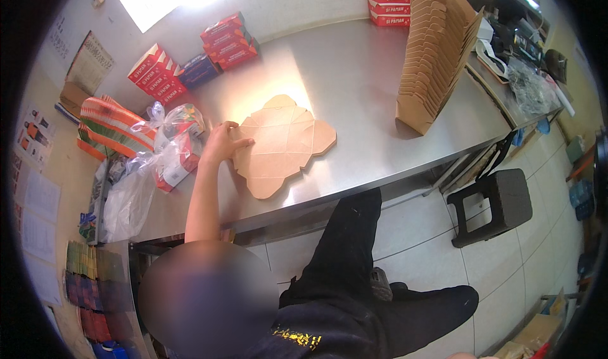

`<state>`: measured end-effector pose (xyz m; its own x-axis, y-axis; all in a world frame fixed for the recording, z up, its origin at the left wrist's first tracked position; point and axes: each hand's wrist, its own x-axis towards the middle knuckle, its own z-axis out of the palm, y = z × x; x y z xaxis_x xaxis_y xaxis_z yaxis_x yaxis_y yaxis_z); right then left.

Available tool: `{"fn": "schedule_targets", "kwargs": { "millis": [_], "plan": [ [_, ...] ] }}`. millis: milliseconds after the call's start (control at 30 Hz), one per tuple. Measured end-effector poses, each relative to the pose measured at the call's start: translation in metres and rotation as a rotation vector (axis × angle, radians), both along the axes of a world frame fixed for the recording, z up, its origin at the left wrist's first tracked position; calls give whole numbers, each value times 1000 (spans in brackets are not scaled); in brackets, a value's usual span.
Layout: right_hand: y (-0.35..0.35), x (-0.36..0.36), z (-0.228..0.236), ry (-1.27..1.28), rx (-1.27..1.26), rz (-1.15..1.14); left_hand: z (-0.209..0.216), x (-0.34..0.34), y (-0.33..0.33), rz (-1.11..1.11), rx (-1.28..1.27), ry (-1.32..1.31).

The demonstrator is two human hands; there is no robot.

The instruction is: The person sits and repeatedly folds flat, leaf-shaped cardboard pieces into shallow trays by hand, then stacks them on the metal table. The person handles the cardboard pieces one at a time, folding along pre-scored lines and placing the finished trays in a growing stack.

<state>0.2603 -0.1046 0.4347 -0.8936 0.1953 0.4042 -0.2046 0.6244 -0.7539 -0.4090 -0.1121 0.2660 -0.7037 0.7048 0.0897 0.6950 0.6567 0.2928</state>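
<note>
My left hand point(224, 141) is at the left edge of a flat brown cardboard box blank point(285, 137). The thumb lies across the blank's surface, and the other fingers bend at its edge, partly hidden. Creases and cut flaps show on the blank, which rests unfolded on a steel table point(361, 80). To the far right of it stands a tall nested stack of brown folded boxes point(437, 61). My right hand is out of view; only a small patch of skin touches the lower edge, and which part it is I cannot make out.
Stacks of red boxes point(231, 42) stand along the wall, more point(388, 4) at the back. Plastic bags point(142, 175) and an orange striped bundle point(117, 128) crowd the left end. A dark stool point(497, 204) stands beyond the table's front edge point(316, 197). Clutter point(525, 74) fills the right counter.
</note>
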Motion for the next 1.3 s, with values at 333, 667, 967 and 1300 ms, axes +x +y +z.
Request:
{"fn": "schedule_targets", "kwargs": {
  "millis": [333, 667, 967, 1300],
  "plan": [
    [6, 1, -9, 70, 157, 34, 1, -1, 2, 22, -14, -45],
    [2, -5, -19, 170, 261, -60, 0, -2, 3, -27, 33, 40],
    [-8, -4, -20, 139, 107, -140, 7, 7, 5, -27, 33, 22],
    [-22, -14, -27, 243, 122, -320, 12, 8, 5, -25, 28, -25]
  ]
}}
